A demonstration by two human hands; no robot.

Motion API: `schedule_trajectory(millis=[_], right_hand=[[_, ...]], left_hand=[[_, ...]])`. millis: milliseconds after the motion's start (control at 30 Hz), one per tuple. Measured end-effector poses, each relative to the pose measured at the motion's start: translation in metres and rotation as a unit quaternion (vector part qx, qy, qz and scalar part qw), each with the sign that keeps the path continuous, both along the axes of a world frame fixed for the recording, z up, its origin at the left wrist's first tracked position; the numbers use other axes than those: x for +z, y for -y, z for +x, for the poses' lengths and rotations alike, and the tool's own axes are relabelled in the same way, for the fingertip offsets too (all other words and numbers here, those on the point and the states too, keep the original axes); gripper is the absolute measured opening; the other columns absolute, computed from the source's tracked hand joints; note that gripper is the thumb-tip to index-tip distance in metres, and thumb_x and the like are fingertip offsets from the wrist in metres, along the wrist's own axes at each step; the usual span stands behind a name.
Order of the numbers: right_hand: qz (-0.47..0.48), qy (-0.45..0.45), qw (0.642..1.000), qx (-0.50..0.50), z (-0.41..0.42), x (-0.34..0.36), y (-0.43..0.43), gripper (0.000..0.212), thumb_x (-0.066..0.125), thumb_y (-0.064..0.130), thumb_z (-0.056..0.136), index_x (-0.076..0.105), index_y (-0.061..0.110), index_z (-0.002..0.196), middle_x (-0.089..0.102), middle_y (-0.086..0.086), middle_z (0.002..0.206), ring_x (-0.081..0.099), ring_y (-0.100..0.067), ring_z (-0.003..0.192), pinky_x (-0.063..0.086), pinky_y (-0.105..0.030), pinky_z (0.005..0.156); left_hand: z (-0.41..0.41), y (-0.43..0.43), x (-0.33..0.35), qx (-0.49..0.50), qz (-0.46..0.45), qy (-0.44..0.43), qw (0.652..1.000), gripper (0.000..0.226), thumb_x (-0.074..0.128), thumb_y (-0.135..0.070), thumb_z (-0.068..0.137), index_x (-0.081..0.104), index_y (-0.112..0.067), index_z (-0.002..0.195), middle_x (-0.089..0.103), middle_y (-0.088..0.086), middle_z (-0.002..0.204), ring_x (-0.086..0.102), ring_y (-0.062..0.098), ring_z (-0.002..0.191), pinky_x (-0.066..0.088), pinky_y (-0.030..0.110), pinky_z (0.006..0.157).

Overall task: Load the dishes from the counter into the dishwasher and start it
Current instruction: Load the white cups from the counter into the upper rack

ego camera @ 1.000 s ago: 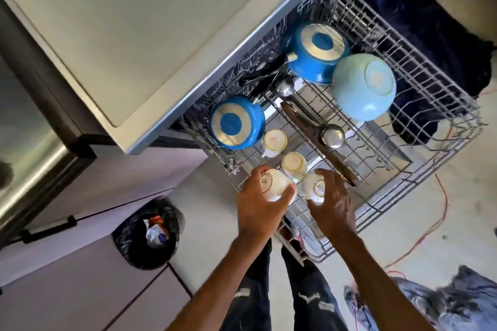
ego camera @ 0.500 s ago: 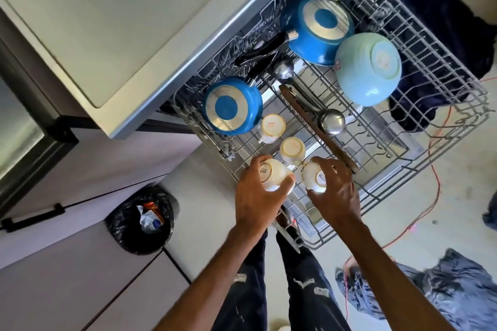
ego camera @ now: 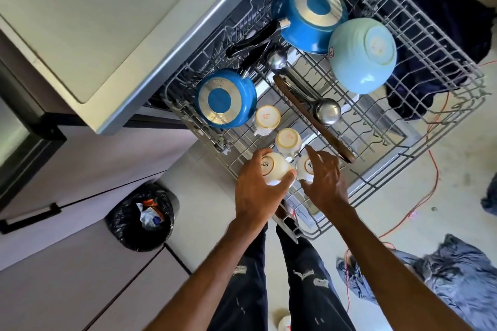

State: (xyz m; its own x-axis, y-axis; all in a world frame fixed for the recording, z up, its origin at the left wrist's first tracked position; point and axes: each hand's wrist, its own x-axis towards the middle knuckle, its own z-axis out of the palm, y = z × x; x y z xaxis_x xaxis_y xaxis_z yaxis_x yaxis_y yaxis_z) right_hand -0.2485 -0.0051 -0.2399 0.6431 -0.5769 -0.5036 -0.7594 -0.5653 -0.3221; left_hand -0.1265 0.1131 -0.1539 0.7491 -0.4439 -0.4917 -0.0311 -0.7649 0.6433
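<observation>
The left hand (ego camera: 255, 191) grips a white cup (ego camera: 274, 171) at the near corner of the pulled-out dishwasher rack (ego camera: 430, 105), base tipped up and toward the left. Beside it, the right hand (ego camera: 324, 183), fingers loosely spread, rests on a second cup (ego camera: 305, 168). Two more cups stand upside down just beyond.

Bright, even daylight fills the frame — soft glare sits on the steel ladle (ego camera: 326, 115) and the pale blue bowl (ego camera: 361, 55) near the centre and upper right, shadows stay faint, the wide lens bends straight edges near the borders, and the lower corners look slightly soft.
</observation>
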Motion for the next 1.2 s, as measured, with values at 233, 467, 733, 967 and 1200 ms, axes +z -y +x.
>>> schedule_trajectory(millis=[233, 467, 733, 967, 1200], right_hand=[[0.088, 0.160, 0.968, -0.172, -0.041, 0.068, 0.012, 0.082, 0.082, 0.005, 0.076, 0.043, 0.014, 0.147, 0.057, -0.012, 0.140, 0.058, -0.029, 0.124, 0.054, -0.046, 0.099], [0.206, 0.180, 0.909, -0.315, -0.071, 0.114, 0.003, 0.021, 0.072, 0.017, 0.090, 0.071, 0.024, 0.110, 0.074, 0.015, 0.103, 0.066, 0.009, 0.096, 0.047, -0.001, 0.070], [0.342, 0.125, 0.866, -0.343, -0.064, 0.086, 0.008, 0.007, 0.069, 0.050, 0.085, 0.066, 0.052, 0.092, 0.070, 0.025, 0.090, 0.067, -0.004, 0.091, 0.056, -0.026, 0.079], [0.281, 0.160, 0.832, -0.450, -0.072, 0.083, 0.030, 0.032, 0.088, 0.029, 0.073, 0.071, 0.031, 0.100, 0.068, 0.013, 0.102, 0.069, -0.017, 0.094, 0.063, -0.041, 0.060], [0.292, 0.187, 0.789, -0.506, -0.064, 0.080, 0.039, 0.019, 0.078, 0.024, 0.085, 0.070, 0.034, 0.098, 0.068, 0.003, 0.108, 0.069, -0.015, 0.090, 0.058, -0.029, 0.053]], left_hand=[[-0.004, 0.000, 0.000, -0.119, -0.016, 0.028, 0.992, 0.070, 0.077, -0.060, 0.073, 0.051, -0.035, 0.133, 0.062, -0.014, 0.121, 0.058, 0.007, 0.107, 0.053, 0.032, 0.092], [-0.046, 0.015, 0.004, -0.254, -0.023, 0.016, 0.967, 0.074, 0.080, -0.058, 0.066, 0.050, -0.030, 0.127, 0.062, -0.012, 0.112, 0.056, 0.009, 0.105, 0.051, 0.031, 0.093], [-0.061, 0.039, 0.012, -0.383, 0.018, 0.011, 0.923, 0.088, 0.082, -0.054, 0.072, 0.041, -0.025, 0.145, 0.056, -0.005, 0.138, 0.043, 0.014, 0.129, 0.042, 0.035, 0.110], [-0.004, 0.080, 0.015, -0.419, 0.040, -0.186, 0.888, 0.062, 0.065, -0.004, 0.088, 0.046, -0.013, 0.146, 0.056, 0.003, 0.142, 0.058, 0.015, 0.122, 0.052, 0.026, 0.097], [-0.032, 0.105, -0.032, -0.349, 0.090, 0.012, 0.933, 0.032, 0.068, -0.021, 0.091, 0.055, -0.003, 0.115, 0.060, 0.013, 0.114, 0.056, 0.025, 0.106, 0.050, 0.033, 0.087]])
